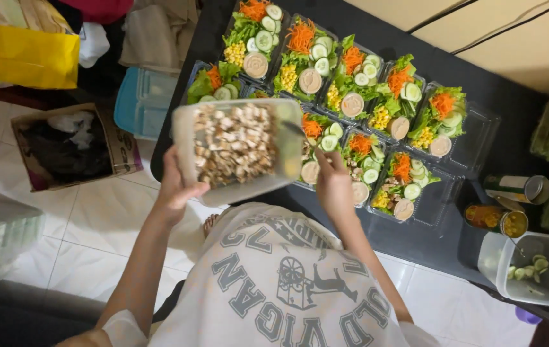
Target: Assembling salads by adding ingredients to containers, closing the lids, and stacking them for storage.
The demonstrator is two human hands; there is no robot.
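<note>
My left hand (175, 187) grips the near edge of a clear plastic tub (239, 149) full of pale brown diced pieces and holds it tilted above the table's left end. My right hand (333, 183) is closed on a thin utensil (294, 128) that reaches into the tub's right side. Under and beyond the tub, several open clear salad boxes (355, 80) stand in two rows on the black table (428, 238). Each holds lettuce, cucumber slices, grated carrot, corn and a small lidded sauce cup. The tub hides part of the nearer row.
Two opened cans (517, 187) (496, 220) and a clear tub with cucumber slices (534, 266) stand at the table's right end. On the tiled floor at left are a cardboard box (69, 144), a blue-lidded bin (143, 99) and a yellow bag (21, 54).
</note>
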